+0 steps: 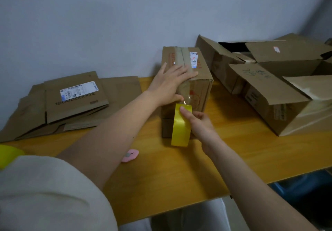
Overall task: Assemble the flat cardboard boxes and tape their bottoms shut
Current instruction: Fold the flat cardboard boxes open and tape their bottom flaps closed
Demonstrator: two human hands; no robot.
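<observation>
Pressing flat with the left hand [172,79], the cardboard box [186,90] is best steadied while the right hand [199,123], clamped on the yellow tape roll [180,125], draws tape taut.

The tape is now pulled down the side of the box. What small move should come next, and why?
Probably cut the tape. The left hand presses the strip flat on the box, the right hand holds the yellow tape roll low on its near side, and the pink cutter lies nearby on the table.

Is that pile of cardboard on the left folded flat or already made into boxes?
Folded flat: the cardboard pile lies in thin overlapping layers on the table.
</observation>
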